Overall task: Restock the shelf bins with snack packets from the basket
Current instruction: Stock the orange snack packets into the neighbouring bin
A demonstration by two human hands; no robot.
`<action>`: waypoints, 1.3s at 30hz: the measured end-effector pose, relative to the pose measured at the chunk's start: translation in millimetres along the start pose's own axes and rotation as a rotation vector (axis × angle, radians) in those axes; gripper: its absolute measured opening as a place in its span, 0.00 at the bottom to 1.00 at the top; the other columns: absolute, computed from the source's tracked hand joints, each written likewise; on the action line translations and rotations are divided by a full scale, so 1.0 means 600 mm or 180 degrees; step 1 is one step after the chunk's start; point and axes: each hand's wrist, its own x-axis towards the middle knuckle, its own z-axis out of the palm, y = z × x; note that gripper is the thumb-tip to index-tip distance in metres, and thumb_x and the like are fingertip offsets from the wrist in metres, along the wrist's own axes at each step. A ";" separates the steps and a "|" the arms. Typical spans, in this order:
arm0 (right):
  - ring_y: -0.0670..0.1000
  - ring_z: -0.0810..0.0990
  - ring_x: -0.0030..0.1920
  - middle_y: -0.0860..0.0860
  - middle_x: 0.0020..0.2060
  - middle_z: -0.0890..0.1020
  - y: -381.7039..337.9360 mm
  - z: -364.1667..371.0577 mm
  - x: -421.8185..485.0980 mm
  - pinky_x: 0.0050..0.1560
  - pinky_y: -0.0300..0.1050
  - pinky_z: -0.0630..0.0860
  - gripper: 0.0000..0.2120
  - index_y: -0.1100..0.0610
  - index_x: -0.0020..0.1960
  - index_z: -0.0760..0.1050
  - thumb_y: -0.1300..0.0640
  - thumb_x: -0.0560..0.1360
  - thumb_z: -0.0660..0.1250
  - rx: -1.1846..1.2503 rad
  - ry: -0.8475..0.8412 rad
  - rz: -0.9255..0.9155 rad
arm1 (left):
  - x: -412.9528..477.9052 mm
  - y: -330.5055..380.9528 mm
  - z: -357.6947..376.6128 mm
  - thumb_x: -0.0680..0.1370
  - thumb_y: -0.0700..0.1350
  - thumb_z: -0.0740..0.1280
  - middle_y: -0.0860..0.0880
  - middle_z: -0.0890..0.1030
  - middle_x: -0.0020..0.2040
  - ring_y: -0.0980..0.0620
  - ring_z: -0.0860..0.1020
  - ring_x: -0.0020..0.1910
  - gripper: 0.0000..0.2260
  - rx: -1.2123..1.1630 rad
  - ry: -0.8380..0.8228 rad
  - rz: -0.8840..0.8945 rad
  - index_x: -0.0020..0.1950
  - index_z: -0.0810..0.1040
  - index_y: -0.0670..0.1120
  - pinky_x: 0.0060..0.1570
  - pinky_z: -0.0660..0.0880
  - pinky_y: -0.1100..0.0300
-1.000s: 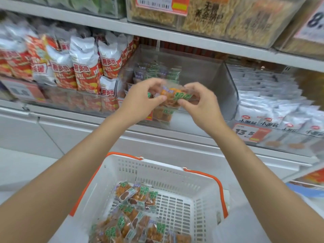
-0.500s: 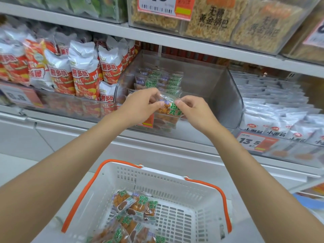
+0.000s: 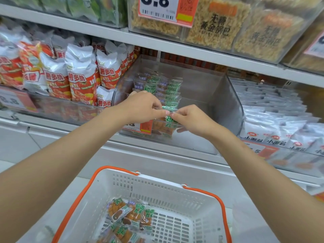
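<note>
A clear acrylic shelf bin [image 3: 228, 102] stands at the middle of the shelf, with rows of small green-labelled snack packets [image 3: 168, 86] along its left side. Over the bin's front edge, my left hand [image 3: 142, 107] and my right hand [image 3: 191, 120] both pinch the top edge of one snack packet [image 3: 171, 118]. The packet hangs upright at the front of the row. Below, a white basket [image 3: 201, 204] with orange handles holds several more packets [image 3: 129, 214] of the same kind.
Red and white chip bags [image 3: 80, 81] fill the bin to the left. White packets [image 3: 273, 109] fill the bin to the right. The upper shelf [image 3: 157, 41] carries clear boxes of golden snacks and a price tag [image 3: 163, 9]. Another price tag [image 3: 140, 126] sticks to the bin's front.
Both hands have moved forward and down into the bin with the packet, from above the front edge to the front of the row. The view has tilted up slightly.
</note>
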 end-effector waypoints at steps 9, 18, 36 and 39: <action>0.54 0.85 0.46 0.57 0.42 0.79 -0.015 0.004 0.009 0.48 0.55 0.83 0.18 0.63 0.37 0.76 0.52 0.81 0.63 -0.0170 -0.0409 0.0164 | 0.020 0.015 -0.021 0.80 0.60 0.57 0.61 0.62 0.46 0.53 0.76 0.38 0.23 0.0558 -0.1134 -0.0107 0.36 0.74 0.44 0.59 0.66 0.50; 0.49 0.82 0.41 0.56 0.41 0.80 -0.001 -0.008 0.007 0.49 0.48 0.83 0.16 0.68 0.50 0.79 0.53 0.75 0.72 0.0782 -0.0255 0.0261 | 0.017 -0.001 -0.029 0.77 0.60 0.65 0.58 0.79 0.39 0.57 0.76 0.43 0.12 0.0372 -0.0841 0.0111 0.50 0.82 0.54 0.46 0.69 0.59; 0.58 0.84 0.46 0.62 0.54 0.80 0.016 -0.033 0.022 0.46 0.50 0.83 0.21 0.63 0.62 0.72 0.46 0.80 0.64 0.1090 0.0368 0.0804 | 0.033 -0.011 -0.026 0.76 0.63 0.64 0.52 0.81 0.52 0.50 0.78 0.54 0.16 0.0000 -0.0166 -0.0213 0.51 0.81 0.53 0.55 0.75 0.50; 0.58 0.84 0.47 0.60 0.57 0.78 -0.002 -0.020 0.039 0.49 0.52 0.81 0.32 0.61 0.71 0.66 0.38 0.79 0.59 0.1089 0.0050 0.1075 | 0.041 -0.008 -0.003 0.79 0.59 0.63 0.50 0.79 0.61 0.47 0.74 0.62 0.15 0.0147 -0.0290 -0.0103 0.60 0.80 0.55 0.63 0.71 0.44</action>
